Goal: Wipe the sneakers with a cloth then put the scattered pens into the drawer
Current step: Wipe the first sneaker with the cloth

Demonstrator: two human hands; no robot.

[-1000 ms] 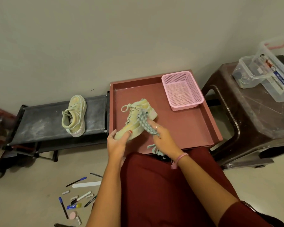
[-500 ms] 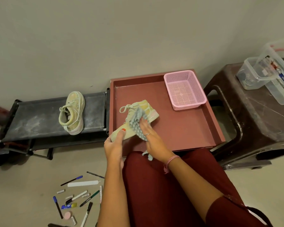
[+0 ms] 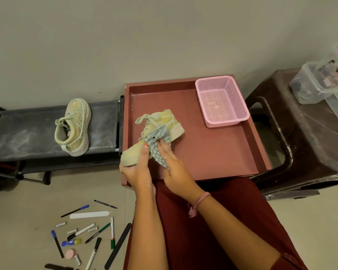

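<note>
Head view: held sneaker (image 3: 160,131) tilted, toe pointing near-left, heel far-right.

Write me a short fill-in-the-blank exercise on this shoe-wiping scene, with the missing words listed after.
1. The right hand presses a checked ____ against the sneaker in the red drawer.
2. The left hand grips that sneaker near its ____.
3. The second sneaker lies on the dark ____ beside the drawer.
4. The pens lie scattered on the ____.

Missing words: cloth; toe; rack; floor
</note>
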